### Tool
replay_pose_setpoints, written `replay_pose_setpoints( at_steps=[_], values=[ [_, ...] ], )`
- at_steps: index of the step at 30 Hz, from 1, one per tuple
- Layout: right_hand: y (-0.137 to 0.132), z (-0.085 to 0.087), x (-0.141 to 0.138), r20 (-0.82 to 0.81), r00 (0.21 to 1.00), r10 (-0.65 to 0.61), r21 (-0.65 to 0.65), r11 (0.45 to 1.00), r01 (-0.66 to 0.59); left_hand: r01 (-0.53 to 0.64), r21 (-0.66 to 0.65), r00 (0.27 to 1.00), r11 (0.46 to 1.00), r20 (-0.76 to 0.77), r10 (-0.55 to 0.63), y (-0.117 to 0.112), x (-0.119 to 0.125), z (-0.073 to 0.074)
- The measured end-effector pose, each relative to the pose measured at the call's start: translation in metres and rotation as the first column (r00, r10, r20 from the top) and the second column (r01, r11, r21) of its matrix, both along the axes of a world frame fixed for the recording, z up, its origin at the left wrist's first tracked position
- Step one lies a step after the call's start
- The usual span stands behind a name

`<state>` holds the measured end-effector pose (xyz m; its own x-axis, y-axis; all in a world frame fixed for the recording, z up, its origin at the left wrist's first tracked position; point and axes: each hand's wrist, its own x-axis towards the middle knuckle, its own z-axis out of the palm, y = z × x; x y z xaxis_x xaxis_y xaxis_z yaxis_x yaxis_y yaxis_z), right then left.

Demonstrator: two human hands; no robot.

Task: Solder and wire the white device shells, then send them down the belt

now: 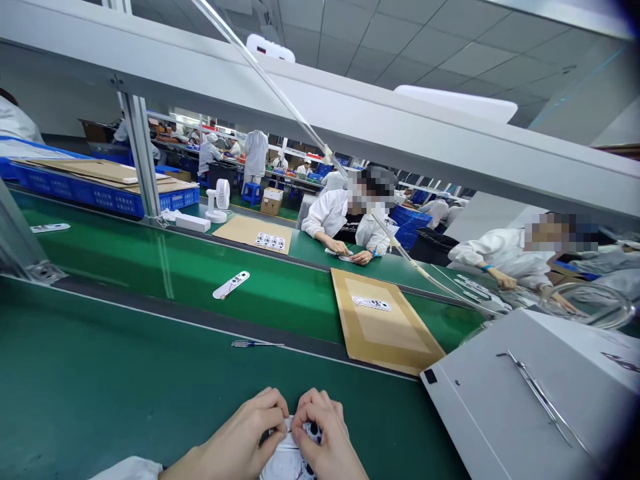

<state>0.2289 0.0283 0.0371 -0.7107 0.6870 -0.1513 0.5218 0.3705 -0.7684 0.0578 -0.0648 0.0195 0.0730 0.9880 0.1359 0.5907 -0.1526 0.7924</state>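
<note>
Two hands pinching one white printed strip (281, 460)

Leftmost, on the green conveyor belt (150, 400), a second white strip (231, 285), with a blue-handled screwdriver (257, 344) just below it. Next, the left hand (235, 440), fingers curled and closed on the held strip at the bottom of view. Beside it, the right hand (325, 433), equally closed, pinching the same strip. Farther right, a cardboard sheet (385, 320) under a third strip (371, 303), then a white panel (505, 400) with a metal handle (543, 400). Print too small to read.

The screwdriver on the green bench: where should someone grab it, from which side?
Take the thicker blue handle of the screwdriver, at its left end, coming down from above. It lies flat on the green mat, and the thin shaft pointing right gives little grip.
</note>
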Motion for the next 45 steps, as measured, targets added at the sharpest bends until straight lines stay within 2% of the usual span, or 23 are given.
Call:
replay_pose_setpoints(
  at_steps=[7, 15, 23, 33, 38, 40, 43, 45],
  values=[
    [-0.002, -0.003, 0.001, -0.006, 1.0, 0.014, 0.017, 1.0, -0.014, -0.048, -0.091, 0.993, 0.995, 0.104, 0.058, 0.001, 0.001, 0.002],
    [-0.002, -0.001, 0.0, -0.022, 1.0, 0.007, 0.039, 0.999, -0.006, -0.025, -0.047, 0.991, 0.999, 0.128, 0.031, 0.003, 0.001, 0.001],
    [-0.003, -0.005, -0.001, -0.017, 1.0, -0.005, 0.065, 0.998, 0.006, -0.05, 0.009, 0.994, 0.999, 0.098, 0.049, 0.006, 0.004, -0.009],
    [-0.004, 0.006, -0.004, 0.048, 0.998, 0.036, 0.085, 0.996, -0.04, -0.086, -0.003, 0.99, 0.996, 0.108, 0.086, 0.005, 0.008, -0.011],
    [-0.003, 0.007, -0.006, 0.069, 0.997, 0.048, 0.105, 0.993, -0.055, -0.128, -0.03, 0.991, 0.991, 0.035, 0.13, 0.013, 0.005, -0.006],
    [-0.002, 0.007, -0.006, 0.071, 0.996, 0.049, 0.102, 0.993, -0.056, -0.187, 0.04, 0.975, 0.982, -0.118, 0.19, 0.023, -0.007, 0.001],
    [-0.002, 0.007, -0.006, 0.072, 0.997, 0.031, 0.086, 0.996, -0.037, -0.328, 0.166, 0.85, 0.93, -0.377, 0.367, 0.042, -0.034, 0.007],
    [-0.002, 0.008, -0.006, 0.073, 0.997, 0.015, 0.076, 0.997, -0.021, -0.391, 0.175, 0.792, 0.904, -0.436, 0.427, 0.054, -0.051, 0.006]
  ],
)
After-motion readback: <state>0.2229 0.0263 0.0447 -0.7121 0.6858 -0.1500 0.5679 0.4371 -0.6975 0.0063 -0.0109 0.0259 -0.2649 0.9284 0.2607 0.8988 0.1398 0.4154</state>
